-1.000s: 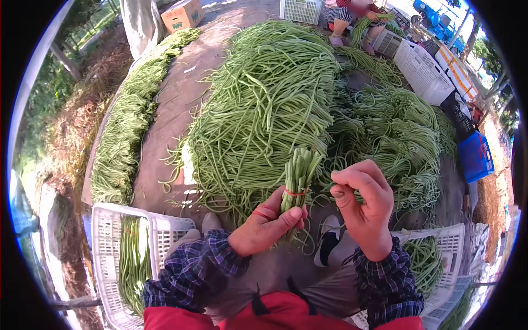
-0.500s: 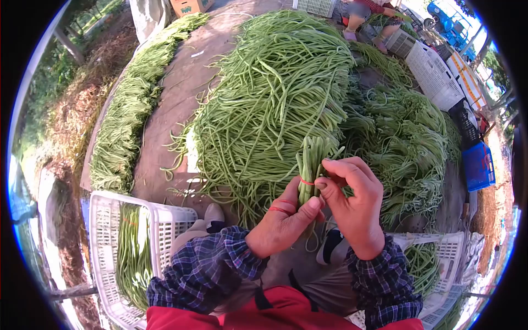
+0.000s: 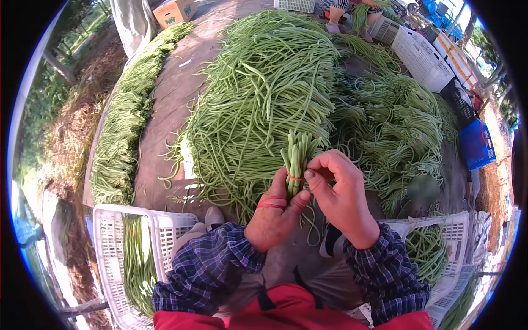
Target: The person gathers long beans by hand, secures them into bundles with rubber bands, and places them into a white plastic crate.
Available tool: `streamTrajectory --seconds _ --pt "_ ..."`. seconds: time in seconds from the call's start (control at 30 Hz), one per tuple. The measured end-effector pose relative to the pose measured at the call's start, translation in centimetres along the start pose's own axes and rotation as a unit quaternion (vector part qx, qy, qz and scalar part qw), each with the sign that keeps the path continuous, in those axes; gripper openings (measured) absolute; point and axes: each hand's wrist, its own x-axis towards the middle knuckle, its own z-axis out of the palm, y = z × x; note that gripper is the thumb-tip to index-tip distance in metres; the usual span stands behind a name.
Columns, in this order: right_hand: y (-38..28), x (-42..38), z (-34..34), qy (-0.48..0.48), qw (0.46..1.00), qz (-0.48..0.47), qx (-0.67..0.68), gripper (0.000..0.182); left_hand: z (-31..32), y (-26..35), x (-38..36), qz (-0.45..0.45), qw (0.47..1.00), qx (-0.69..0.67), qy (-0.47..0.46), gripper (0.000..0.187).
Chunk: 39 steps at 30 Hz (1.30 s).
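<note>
A small bundle of long green beans [image 3: 297,157] stands upright between my hands, with a red band [image 3: 295,177] around it. My left hand [image 3: 274,217] is wrapped round the lower part of the bundle, and more red bands circle its fingers. The thumb and fingers of my right hand [image 3: 342,190] are pinched together at the bundle's right side, by the band. Behind the bundle lies a large heap of loose long beans [image 3: 264,99]. Thin bean ends hang below my hands.
White crates with beans stand at the left [image 3: 157,220] and right [image 3: 459,236]. A long row of beans [image 3: 124,121] lies far left, another heap [image 3: 393,126] at right. A blue crate [image 3: 477,144], a cardboard box [image 3: 175,12] and a person's legs [image 3: 334,15] are farther off.
The view has shifted slightly, so the heaps sit further left. My hands still hold the banded bundle, and its tops look more fanned out. Less of the other person shows.
</note>
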Motion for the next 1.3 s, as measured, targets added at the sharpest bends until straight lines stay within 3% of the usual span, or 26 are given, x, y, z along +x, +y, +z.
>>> streamTrajectory --seconds 0.2,0.27,0.37,0.43,0.57,0.63,0.67,0.7,0.73,0.77,0.8,0.87,1.13,1.3 --pt "0.9 0.0 -0.5 0.058 0.998 0.004 0.013 0.007 0.6 -0.4 0.3 -0.015 0.992 -0.121 -0.034 0.051" --pt "1.4 0.1 -0.8 0.085 0.996 -0.008 0.020 0.008 0.3 -0.1 0.2 -0.088 0.976 -0.179 -0.090 0.051" --pt "1.4 0.1 -0.9 0.083 0.991 0.039 0.095 0.010 0.4 0.8 0.1 -0.090 0.974 -0.181 -0.101 0.047" --pt "0.8 0.4 -1.1 0.089 0.966 0.123 0.207 0.010 0.2 1.1 0.1 -0.087 0.975 -0.169 -0.114 0.046" --pt "1.1 0.5 -1.1 0.066 0.961 0.153 0.222 0.010 -0.1 1.0 -0.2 -0.099 0.979 -0.135 -0.113 0.045" --pt "1.3 0.6 -1.4 0.058 0.989 0.103 0.088 0.012 -0.4 1.0 -0.3 -0.094 0.981 -0.127 -0.111 0.045" --pt "1.1 0.8 -1.7 0.055 0.989 0.101 0.089 0.012 -0.6 1.1 -0.3 -0.090 0.982 -0.121 -0.110 0.044" --pt "0.7 1.0 -2.1 0.077 0.997 -0.003 -0.007 0.016 -0.7 0.9 -0.4 -0.089 0.983 -0.120 -0.107 0.044" --pt "0.4 1.1 -2.4 0.098 0.984 -0.107 -0.103 0.021 -0.9 0.7 -0.5 -0.085 0.984 -0.123 -0.101 0.045" --pt "0.4 0.8 -2.5 0.071 0.981 -0.126 -0.130 0.033 -1.0 0.5 -0.7 -0.083 0.984 -0.126 -0.094 0.045" --pt "0.4 0.8 -2.3 0.067 0.982 -0.126 -0.127 0.033 -1.0 0.6 -0.8 -0.084 0.984 -0.127 -0.090 0.045" --pt "0.5 0.6 -2.0 0.016 0.946 -0.213 -0.243 0.035 -1.0 1.1 -0.9 -0.092 0.982 -0.135 -0.093 0.044" --pt "0.9 0.4 -1.6 0.018 0.952 -0.228 -0.202 0.022 -0.9 1.2 -0.6 -0.098 0.975 -0.177 -0.094 0.042" --pt "0.5 0.0 -1.7 0.018 0.990 -0.130 -0.041 0.015 -0.8 1.3 -1.0 -0.098 0.984 -0.093 -0.117 0.041"
